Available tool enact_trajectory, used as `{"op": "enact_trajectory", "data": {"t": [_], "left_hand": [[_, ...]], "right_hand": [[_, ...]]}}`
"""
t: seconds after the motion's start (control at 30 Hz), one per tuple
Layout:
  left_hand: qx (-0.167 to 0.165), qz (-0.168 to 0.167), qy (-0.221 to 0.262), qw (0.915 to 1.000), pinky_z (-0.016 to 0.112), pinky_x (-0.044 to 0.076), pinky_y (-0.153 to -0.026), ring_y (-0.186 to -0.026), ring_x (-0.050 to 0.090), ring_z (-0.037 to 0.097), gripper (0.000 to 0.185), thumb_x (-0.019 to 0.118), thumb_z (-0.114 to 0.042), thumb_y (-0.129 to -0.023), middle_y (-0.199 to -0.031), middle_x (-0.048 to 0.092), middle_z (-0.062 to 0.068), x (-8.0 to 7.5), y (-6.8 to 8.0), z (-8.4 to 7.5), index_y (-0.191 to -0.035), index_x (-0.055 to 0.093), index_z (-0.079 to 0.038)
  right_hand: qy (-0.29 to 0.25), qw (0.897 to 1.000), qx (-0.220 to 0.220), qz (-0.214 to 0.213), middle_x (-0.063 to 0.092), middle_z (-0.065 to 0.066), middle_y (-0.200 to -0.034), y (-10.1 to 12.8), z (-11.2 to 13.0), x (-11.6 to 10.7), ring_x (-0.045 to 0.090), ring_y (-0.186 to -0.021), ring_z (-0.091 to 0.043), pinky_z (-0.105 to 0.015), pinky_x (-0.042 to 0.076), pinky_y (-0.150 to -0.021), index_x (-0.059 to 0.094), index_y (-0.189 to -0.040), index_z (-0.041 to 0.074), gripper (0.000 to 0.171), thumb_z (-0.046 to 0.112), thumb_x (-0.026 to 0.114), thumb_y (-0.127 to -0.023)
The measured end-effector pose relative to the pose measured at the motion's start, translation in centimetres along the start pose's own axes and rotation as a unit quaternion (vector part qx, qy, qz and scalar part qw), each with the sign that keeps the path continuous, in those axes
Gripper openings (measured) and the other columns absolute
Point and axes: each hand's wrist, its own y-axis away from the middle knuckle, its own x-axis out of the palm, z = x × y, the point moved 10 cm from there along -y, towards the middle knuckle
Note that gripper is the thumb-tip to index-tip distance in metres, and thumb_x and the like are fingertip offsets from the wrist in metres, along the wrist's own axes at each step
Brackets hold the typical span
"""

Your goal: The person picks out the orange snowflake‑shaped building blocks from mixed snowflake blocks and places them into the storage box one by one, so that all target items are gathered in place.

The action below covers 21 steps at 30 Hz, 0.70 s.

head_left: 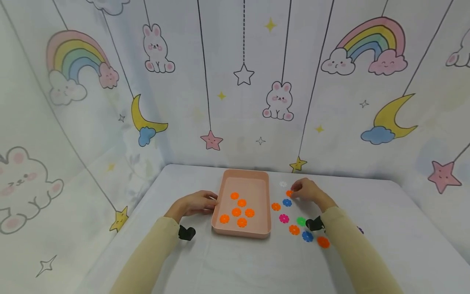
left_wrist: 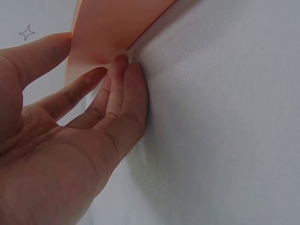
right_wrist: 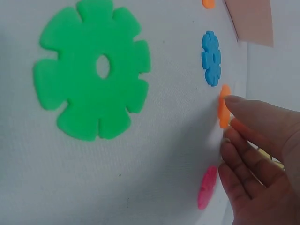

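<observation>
Okay, roughly midway by the look of it: six orange notched plastic discs (head_left: 236,212) lie in the shallow peach rectangular tray (head_left: 247,185), no other colour in there. Left hand (head_left: 197,202) at the tray's left side, thumb spread from fingers, fingertips against the wall. Right hand (head_left: 308,190), right of the tray, pinches an orange flower-shaped disc (head_left: 288,193) by its edge; can't tell if lifted. Left over right of the tray: three more orange discs (head_left: 294,230), plus white (head_left: 283,184), blue (head_left: 287,202), magenta (head_left: 284,218), green (head_left: 301,221) ones. Purple bit behind right sleeve (head_left: 343,234), mostly hidden.
</observation>
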Motion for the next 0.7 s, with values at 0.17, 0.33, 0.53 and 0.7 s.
{"op": "enact_trajectory", "data": {"t": [0.17,0.33,0.53,0.7], "left_hand": [[0.007,0.010,0.008,0.9999,0.043,0.052,-0.104,-0.111,0.064,0.025,0.045,0.061,-0.015,-0.103,-0.132,0.059,0.018,0.3,0.1,-0.2,-0.143,0.050,0.004],[0.011,0.013,0.012,0.9998,0.043,0.052,-0.104,-0.110,0.064,0.024,0.045,0.060,-0.014,-0.103,-0.132,0.058,0.018,0.3,0.1,-0.3,-0.143,0.050,0.004],[0.008,0.011,0.006,0.9999,0.043,0.052,-0.104,-0.112,0.064,0.025,0.046,0.061,-0.016,-0.103,-0.135,0.057,0.018,0.3,0.0,-0.2,-0.144,0.049,0.004],[0.007,0.013,0.003,0.9999,0.042,0.052,-0.104,-0.113,0.063,0.025,0.047,0.061,-0.018,-0.103,-0.136,0.056,0.019,0.3,0.1,-0.2,-0.144,0.049,0.003]], "right_hand": [[0.008,1.000,-0.005,0.003,0.067,-0.014,-0.105,0.0,0.3,0.0,0.058,-0.093,-0.029,-0.044,0.055,-0.089,0.069,-0.114,-0.003,0.029,0.014,0.076,-0.091],[0.008,1.000,0.002,0.005,0.066,-0.015,-0.106,0.1,0.4,0.1,0.058,-0.094,-0.030,-0.046,0.055,-0.090,0.067,-0.114,-0.004,0.029,0.014,0.075,-0.092],[0.007,1.000,-0.004,-0.004,0.064,-0.015,-0.103,0.0,0.5,0.0,0.058,-0.091,-0.029,-0.043,0.056,-0.086,0.066,-0.112,-0.004,0.028,0.013,0.075,-0.091],[0.010,0.999,-0.036,-0.026,0.065,-0.015,-0.097,0.2,1.3,-0.5,0.058,-0.085,-0.027,-0.039,0.056,-0.078,0.067,-0.107,-0.006,0.022,0.009,0.073,-0.091]]}}
